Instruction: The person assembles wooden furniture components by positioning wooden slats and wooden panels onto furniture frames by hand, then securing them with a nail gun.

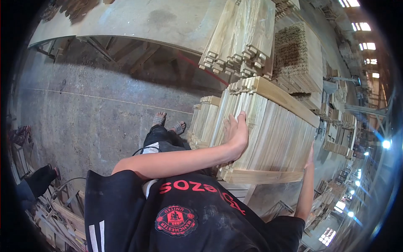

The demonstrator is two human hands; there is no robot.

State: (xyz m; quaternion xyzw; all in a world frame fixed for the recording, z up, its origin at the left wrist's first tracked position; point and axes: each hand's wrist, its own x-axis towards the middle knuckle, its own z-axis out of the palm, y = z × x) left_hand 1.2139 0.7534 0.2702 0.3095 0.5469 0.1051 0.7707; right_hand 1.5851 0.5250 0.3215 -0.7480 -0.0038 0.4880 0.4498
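A tall stack of pale wooden strips [275,138] stands in front of me, with a flat board [287,101] along its upper side and another [264,176] along its lower side. My left hand [237,132] lies against the stack's left end, its fingers stretched out over the strip ends. At the right end, my right hand [310,157] is seen edge-on with straight fingers, flat against the side of the stack. The right palm is hidden. Neither hand is wrapped round a strip.
Bundles of grooved strips [241,38] lie beyond the stack on a large table [168,19]. Another block of strips [298,54] is at the upper right. A lower stack [203,119] stands near my feet. Another person's dark-clothed leg [40,182] shows at the far left.
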